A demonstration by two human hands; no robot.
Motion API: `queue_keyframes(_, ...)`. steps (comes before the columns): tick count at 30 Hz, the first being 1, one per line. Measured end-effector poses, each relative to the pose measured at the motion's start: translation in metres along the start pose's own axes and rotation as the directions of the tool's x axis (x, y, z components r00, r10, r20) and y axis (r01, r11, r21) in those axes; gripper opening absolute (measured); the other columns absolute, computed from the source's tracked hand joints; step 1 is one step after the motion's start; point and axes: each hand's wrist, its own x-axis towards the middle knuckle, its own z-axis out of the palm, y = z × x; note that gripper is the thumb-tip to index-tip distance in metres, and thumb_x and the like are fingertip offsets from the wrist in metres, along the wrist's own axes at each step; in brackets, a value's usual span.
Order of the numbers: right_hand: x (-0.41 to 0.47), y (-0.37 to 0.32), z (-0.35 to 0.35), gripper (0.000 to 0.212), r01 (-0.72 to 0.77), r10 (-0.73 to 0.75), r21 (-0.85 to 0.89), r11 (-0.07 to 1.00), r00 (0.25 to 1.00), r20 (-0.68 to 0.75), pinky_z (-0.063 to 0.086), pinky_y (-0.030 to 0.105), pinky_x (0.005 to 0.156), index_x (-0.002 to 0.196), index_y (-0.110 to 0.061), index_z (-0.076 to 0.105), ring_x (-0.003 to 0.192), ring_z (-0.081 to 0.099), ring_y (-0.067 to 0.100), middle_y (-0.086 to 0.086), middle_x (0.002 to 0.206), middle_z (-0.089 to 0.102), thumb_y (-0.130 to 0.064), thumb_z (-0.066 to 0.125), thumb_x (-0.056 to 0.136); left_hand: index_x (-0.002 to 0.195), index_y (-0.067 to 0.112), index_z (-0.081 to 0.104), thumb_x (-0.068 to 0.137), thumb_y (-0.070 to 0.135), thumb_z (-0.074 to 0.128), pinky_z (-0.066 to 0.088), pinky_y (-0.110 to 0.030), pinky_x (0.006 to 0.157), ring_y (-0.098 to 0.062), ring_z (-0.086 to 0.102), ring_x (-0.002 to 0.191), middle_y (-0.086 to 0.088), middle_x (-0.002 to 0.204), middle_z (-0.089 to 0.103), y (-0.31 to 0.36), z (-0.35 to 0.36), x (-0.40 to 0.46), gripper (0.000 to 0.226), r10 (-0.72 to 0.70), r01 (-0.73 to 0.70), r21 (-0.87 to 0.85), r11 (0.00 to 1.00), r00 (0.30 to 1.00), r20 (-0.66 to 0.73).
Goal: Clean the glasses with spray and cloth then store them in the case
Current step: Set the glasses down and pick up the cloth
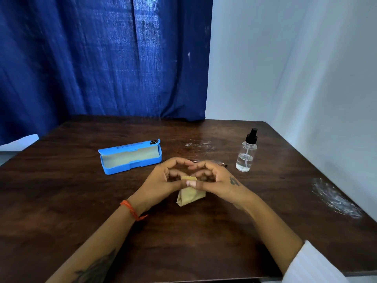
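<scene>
Forearms come in from the bottom edge: white sleeve [312, 262] on the right arm, orange thread band [130, 209] on the left wrist, dark tattoo on the left forearm. Both hands meet over the middle of the dark wooden table [183, 242]. Left hand [161, 184] and right hand [216, 182] have fingertips curled in toward each other, thumbs touching at the centre. Grip: both thumbs are pressed down on a folded tan cloth [188, 195], so each hand is clamped on the cloth; its lower half hangs out below the thumbs, toward the camera.

Glasses [212, 162] lie on the table just behind the fingers, mostly hidden; only a thin rim and one temple end show, to the right of the right hand's fingertips. Can't tell whether the fingers touch them.

Blue case [130, 158] sits open to the rear left of the hands, well apart from them, lid tipped back, pale lining showing, nothing in it. Clear spray bottle [246, 153] with a black pump top stands upright to the rear right, near the glasses, partly filled with clear liquid.

Crumpled clear plastic [336, 199] lies near the table's right edge; a fainter clear scrap [199, 144] lies behind the hands. Blue curtain [102, 58] hangs behind, white wall [295, 68] at right.
</scene>
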Motion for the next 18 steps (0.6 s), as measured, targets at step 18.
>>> queue_keyframes(18,-0.001,-0.048,-0.025,0.019,0.103,-0.049,0.239,0.966,0.973,-0.224,0.050,0.013,0.058,0.090,-0.018,0.070,0.073,0.065,0.004,-0.004,0.079,0.072,-0.005,0.070,0.076,0.088,0.019,0.070,0.076,0.019,0.071,0.053,-0.020,0.074,-0.013,0.068,0.088,0.001,0.090,0.074,0.013,-0.004,-0.024,0.012,-0.097,0.097,0.009,0.995,0.995,0.012)
